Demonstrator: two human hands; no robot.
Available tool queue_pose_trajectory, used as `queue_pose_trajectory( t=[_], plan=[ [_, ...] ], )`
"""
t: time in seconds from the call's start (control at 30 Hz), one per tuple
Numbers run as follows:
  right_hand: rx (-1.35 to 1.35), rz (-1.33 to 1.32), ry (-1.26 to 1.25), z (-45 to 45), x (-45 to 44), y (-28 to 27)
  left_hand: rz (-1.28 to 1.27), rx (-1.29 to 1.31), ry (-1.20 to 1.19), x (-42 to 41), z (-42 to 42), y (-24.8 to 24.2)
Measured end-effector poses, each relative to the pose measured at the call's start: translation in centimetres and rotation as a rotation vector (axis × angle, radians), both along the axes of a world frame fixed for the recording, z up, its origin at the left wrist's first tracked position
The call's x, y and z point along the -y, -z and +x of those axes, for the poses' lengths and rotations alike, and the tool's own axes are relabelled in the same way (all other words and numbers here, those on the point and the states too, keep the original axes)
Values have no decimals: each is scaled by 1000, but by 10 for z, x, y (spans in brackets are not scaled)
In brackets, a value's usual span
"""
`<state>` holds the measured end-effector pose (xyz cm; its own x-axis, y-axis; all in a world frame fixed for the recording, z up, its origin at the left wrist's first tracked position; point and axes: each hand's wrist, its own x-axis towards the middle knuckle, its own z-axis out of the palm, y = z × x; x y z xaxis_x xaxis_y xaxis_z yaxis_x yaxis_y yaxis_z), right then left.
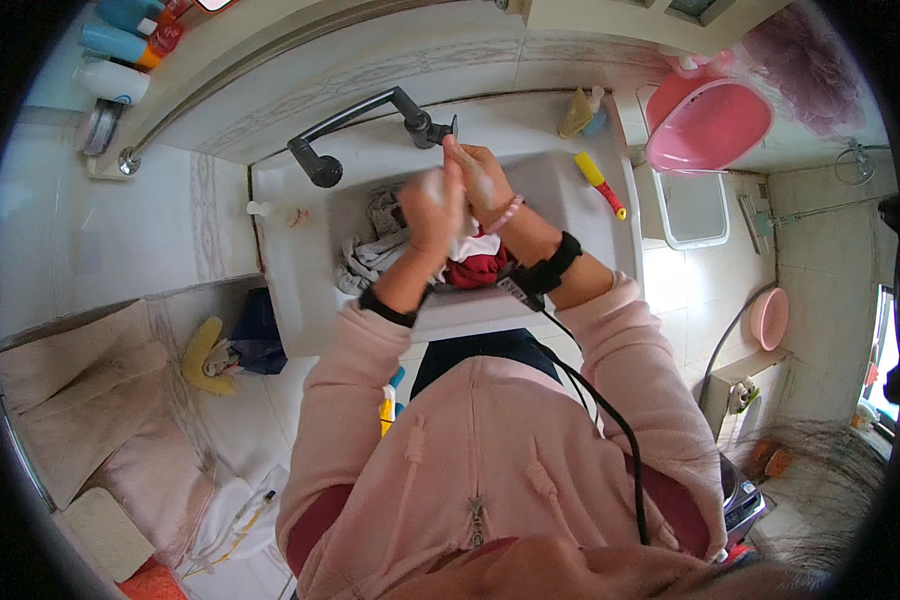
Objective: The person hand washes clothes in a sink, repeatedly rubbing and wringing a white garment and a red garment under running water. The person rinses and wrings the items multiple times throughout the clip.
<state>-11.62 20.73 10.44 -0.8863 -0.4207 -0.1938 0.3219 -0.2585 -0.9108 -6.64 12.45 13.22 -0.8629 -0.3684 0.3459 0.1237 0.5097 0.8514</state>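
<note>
Above the white sink (300,285), my left hand (429,206) and my right hand (481,176) are pressed together. The left hand is blurred. White patches that look like lather show on the right hand. Whether anything lies between the palms is hidden. Below them in the basin are grey cloth (371,259), a dark red cloth (478,268) and a white cloth (474,246). Just beyond my fingertips is the handle of a black faucet (418,124). Its jointed spout reaches left, and no water shows running from it.
A brush with a yellow and red handle (600,184) rests on the sink's right side. Behind it stands a pump bottle (594,112). Pink basins (709,124) hang right, above a white bin (690,214). Towels (97,375) hang left. A black cable (607,405) runs from my right wrist strap.
</note>
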Motion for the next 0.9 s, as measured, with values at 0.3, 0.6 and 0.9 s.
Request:
queue_pose_trajectory(
  t=[0.3,0.6,0.9],
  plan=[
    [-621,412,-471,-28,-60,-6,864,-241,38,78,0,-53],
    [-137,-211,-161,-20,-94,-93,558,-196,-33,99,9,-79],
    [110,-390,-175,-21,-87,-85,553,-63,78,97,1,-59]
  ],
)
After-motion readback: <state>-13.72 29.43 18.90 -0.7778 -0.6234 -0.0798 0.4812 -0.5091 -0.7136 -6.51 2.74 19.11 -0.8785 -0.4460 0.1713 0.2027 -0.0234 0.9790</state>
